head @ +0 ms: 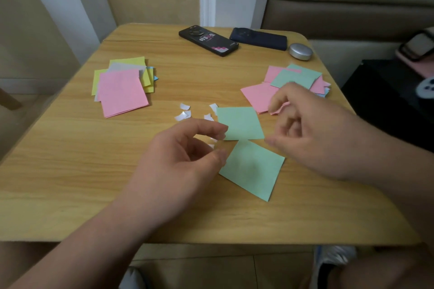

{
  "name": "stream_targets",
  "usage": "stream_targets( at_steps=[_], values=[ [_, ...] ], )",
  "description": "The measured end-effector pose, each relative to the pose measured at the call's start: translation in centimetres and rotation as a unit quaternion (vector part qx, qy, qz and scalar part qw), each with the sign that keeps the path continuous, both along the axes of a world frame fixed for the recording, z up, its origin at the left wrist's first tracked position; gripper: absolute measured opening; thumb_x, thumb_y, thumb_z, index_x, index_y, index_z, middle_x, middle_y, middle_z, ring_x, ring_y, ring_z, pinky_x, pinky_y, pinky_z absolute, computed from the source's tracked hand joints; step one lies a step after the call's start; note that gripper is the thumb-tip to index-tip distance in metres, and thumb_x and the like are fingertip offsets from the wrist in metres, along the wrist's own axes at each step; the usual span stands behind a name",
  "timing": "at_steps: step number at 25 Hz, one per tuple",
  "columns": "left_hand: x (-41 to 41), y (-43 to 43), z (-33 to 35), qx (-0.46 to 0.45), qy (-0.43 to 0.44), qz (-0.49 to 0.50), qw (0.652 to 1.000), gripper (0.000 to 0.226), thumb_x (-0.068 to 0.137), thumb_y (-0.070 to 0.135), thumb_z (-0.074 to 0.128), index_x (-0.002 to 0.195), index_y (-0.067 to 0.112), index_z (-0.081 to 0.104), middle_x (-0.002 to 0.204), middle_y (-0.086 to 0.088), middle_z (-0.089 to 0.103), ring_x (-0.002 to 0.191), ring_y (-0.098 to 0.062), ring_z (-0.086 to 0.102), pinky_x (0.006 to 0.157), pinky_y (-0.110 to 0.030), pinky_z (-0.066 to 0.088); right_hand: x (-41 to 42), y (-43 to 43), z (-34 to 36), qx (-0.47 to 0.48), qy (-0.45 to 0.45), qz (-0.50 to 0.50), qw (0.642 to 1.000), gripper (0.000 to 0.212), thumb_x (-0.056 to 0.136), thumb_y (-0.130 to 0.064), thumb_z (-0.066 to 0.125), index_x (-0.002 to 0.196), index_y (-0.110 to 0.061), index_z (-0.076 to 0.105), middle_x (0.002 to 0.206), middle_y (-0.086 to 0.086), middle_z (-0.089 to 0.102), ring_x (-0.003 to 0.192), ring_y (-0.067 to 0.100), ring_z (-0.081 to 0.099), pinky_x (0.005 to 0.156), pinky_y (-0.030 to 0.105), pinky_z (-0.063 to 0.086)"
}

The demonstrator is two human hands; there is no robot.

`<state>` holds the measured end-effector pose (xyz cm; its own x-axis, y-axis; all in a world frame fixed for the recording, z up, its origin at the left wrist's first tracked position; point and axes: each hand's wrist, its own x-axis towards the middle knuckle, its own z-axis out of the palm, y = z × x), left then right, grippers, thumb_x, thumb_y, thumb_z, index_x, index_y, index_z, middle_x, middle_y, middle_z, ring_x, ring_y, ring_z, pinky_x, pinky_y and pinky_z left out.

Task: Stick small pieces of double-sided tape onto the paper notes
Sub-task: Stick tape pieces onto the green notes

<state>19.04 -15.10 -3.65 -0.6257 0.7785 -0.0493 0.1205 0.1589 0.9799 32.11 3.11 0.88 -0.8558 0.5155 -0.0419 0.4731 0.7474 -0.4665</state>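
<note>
Two green notes lie mid-table: one flat and one turned diamond-wise just in front of it. My left hand hovers at their left edges with forefinger and thumb curved and apart. Small white tape scraps show in the gap, and I cannot tell whether a finger touches them. More white tape scraps lie behind that hand. My right hand hangs loosely curled beside the flat green note's right corner and grips nothing that I can see.
A stack of pink and yellow notes sits at the left, and a pink and green pile at the right behind my right hand. Two phones and a silver oval case lie along the table's far edge.
</note>
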Motion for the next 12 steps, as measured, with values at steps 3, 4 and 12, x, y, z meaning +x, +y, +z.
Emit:
stream_targets(
  at_steps=[3,4,12],
  values=[
    [0.2,0.4,0.0,-0.026,0.029,0.024,0.999,0.023,0.086,0.017,0.073,0.103,0.033,0.070,0.076,-0.002,0.076,0.057,-0.013,0.056,0.048,-0.014,0.038,0.3,-1.7,-0.5,0.025,-0.101,-0.014,0.994,0.074,0.072,-0.066,0.071,0.129,-0.047,0.029,0.096,-0.019,0.057,0.088,0.003,0.058,0.074,0.029,0.052],
    [0.3,0.5,-0.1,-0.034,0.037,0.032,0.998,0.025,0.086,0.017,0.074,0.104,0.034,0.069,0.076,0.000,0.076,0.056,-0.011,0.057,0.048,-0.013,0.038,0.2,-2.4,-0.8,0.054,-0.104,-0.009,0.993,0.081,0.069,-0.070,0.069,0.134,-0.044,0.028,0.103,-0.019,0.055,0.094,0.004,0.055,0.076,0.030,0.049],
    [0.6,1.2,-0.6,-0.041,0.079,0.037,0.995,0.037,0.081,0.015,0.079,0.109,0.035,0.065,0.083,0.010,0.077,0.076,-0.008,0.071,0.066,-0.019,0.051,-0.6,-3.4,0.0,0.009,-0.165,-0.005,0.986,0.031,0.078,-0.055,0.072,0.089,-0.029,0.058,0.087,-0.010,0.056,0.078,0.008,0.054,0.066,0.031,0.050]
  ],
)
